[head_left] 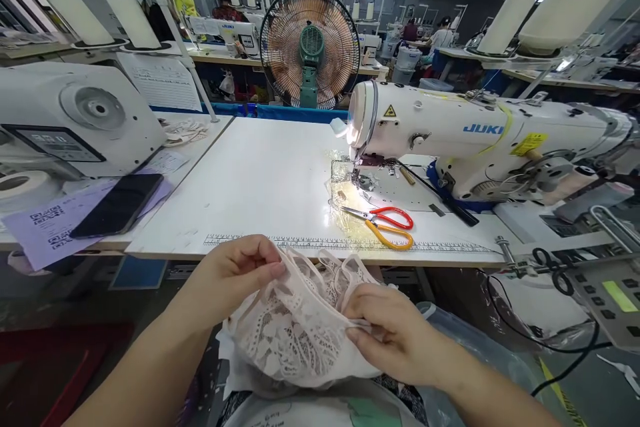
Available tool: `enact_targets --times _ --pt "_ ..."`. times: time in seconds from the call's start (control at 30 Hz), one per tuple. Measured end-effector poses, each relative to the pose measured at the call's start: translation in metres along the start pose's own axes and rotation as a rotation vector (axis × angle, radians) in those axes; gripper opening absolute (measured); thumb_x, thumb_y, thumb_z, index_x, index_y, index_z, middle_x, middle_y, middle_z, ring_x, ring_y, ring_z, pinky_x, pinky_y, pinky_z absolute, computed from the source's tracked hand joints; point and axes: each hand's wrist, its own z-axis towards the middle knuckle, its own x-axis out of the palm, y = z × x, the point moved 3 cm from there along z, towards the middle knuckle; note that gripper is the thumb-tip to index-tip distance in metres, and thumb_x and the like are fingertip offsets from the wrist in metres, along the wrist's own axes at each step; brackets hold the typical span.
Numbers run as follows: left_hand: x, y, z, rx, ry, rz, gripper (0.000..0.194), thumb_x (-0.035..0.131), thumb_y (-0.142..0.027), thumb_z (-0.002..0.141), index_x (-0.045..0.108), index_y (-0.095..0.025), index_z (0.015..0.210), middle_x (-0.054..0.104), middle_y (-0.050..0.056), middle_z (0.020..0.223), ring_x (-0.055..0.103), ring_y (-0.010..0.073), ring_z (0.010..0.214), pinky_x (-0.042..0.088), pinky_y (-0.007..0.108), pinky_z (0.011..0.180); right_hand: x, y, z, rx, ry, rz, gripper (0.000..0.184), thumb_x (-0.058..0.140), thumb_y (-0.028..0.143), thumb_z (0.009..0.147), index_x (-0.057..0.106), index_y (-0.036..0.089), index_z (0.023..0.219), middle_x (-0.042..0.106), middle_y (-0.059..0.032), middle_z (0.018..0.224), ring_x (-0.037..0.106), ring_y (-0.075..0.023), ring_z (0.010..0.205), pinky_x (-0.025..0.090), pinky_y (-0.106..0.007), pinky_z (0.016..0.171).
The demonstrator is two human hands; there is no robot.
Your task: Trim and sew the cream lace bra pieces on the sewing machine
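A pale, whitish lace garment (300,333) hangs between my two hands, just below the table's front edge and above my lap. My left hand (245,273) pinches its upper left edge between thumb and fingers. On the other side, my right hand (387,327) is closed on the garment's right edge, thumb below and fingers above. Folded lace and smooth edging bunch up in the middle. Which kind of garment it is, I cannot tell for certain.
A white JUKI sewing machine (430,127) stands at the right. Scissors with red and orange handles (393,228) lie near the table's printed ruler (240,240). At left are a black phone (120,205), purple paper (45,227) and another machine (80,113). Behind stands a fan (310,47).
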Motion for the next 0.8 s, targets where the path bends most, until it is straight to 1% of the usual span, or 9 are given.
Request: enact_targets --times 0.17,0.23,0.33,0.4,0.47,0.57,0.67,0.73,0.8 --pt "-0.001 -0.002 0.001 0.014 -0.097 -0.006 0.016 0.070 -0.029 0.070 0.060 -0.020 0.062 0.061 -0.001 0.063 0.055 0.0100 0.057 0.045 0.017 0.052 -0.004 -0.001 0.005 -0.007 -0.058 -0.026 0.007 0.052 0.013 0.080 0.057 0.018 0.079 0.056 -0.0030 0.069 0.052 -0.0128 0.064 0.040 -0.022 0.056" --pt "-0.002 0.000 0.002 -0.021 -0.114 -0.044 0.014 0.073 -0.030 0.067 0.063 -0.022 0.072 0.060 -0.002 0.062 0.054 0.0103 0.057 0.045 0.018 0.051 -0.005 -0.001 0.007 -0.024 -0.086 -0.033 0.008 0.052 0.012 0.079 0.057 0.017 0.078 0.056 -0.0027 0.069 0.052 -0.0124 0.064 0.040 -0.022 0.056" --pt "-0.004 0.005 0.004 -0.089 -0.036 -0.084 0.023 0.073 -0.034 0.067 0.067 -0.022 0.085 0.062 0.000 0.067 0.057 0.0134 0.061 0.049 0.022 0.055 -0.005 -0.001 0.008 -0.032 -0.079 -0.034 0.008 0.052 0.012 0.079 0.057 0.018 0.077 0.056 -0.0022 0.069 0.051 -0.0124 0.064 0.040 -0.022 0.056" --pt "-0.004 0.006 0.005 -0.092 0.031 -0.083 0.019 0.071 -0.037 0.070 0.068 -0.020 0.076 0.062 0.002 0.069 0.057 0.0144 0.063 0.049 0.024 0.056 -0.004 -0.003 0.008 -0.022 -0.066 -0.030 0.008 0.053 0.013 0.079 0.057 0.018 0.077 0.056 -0.0022 0.069 0.051 -0.0126 0.064 0.041 -0.022 0.056" --pt "-0.005 0.003 0.005 -0.045 0.036 -0.072 0.018 0.068 -0.037 0.071 0.066 -0.020 0.068 0.059 0.001 0.066 0.055 0.0133 0.061 0.048 0.023 0.055 -0.004 -0.005 0.008 -0.002 -0.062 -0.020 0.006 0.054 0.014 0.080 0.058 0.018 0.078 0.057 -0.0024 0.070 0.052 -0.0130 0.065 0.041 -0.022 0.057" --pt "-0.004 -0.005 0.004 0.054 -0.035 -0.017 0.016 0.065 -0.035 0.074 0.062 -0.022 0.066 0.056 0.000 0.067 0.053 0.0130 0.063 0.046 0.022 0.056 -0.003 -0.010 0.010 0.037 -0.070 -0.013 0.005 0.055 0.015 0.079 0.058 0.018 0.077 0.057 -0.0020 0.070 0.053 -0.0134 0.066 0.042 -0.023 0.058" --pt "-0.001 -0.014 0.001 0.146 -0.153 0.096 0.015 0.062 -0.034 0.075 0.060 -0.022 0.065 0.060 0.002 0.080 0.055 0.0145 0.070 0.046 0.021 0.056 -0.003 -0.014 0.015 0.051 -0.109 0.006 0.006 0.055 0.014 0.078 0.058 0.019 0.076 0.058 -0.0012 0.069 0.053 -0.0132 0.066 0.042 -0.023 0.059" --pt "0.000 -0.016 -0.002 0.158 -0.194 0.175 0.017 0.058 -0.034 0.077 0.058 -0.022 0.066 0.062 0.003 0.082 0.056 0.0144 0.070 0.046 0.021 0.056 -0.002 -0.016 0.018 0.048 -0.140 0.032 0.006 0.055 0.013 0.078 0.058 0.019 0.077 0.060 -0.0014 0.071 0.055 -0.0134 0.067 0.043 -0.023 0.061" --pt "0.001 -0.014 -0.004 0.126 -0.187 0.221 0.019 0.055 -0.035 0.080 0.056 -0.022 0.066 0.061 0.001 0.072 0.054 0.0133 0.063 0.045 0.021 0.055 -0.001 -0.019 0.019 0.054 -0.159 0.051 0.007 0.055 0.013 0.078 0.059 0.019 0.079 0.061 -0.0018 0.073 0.056 -0.0136 0.069 0.044 -0.024 0.063"
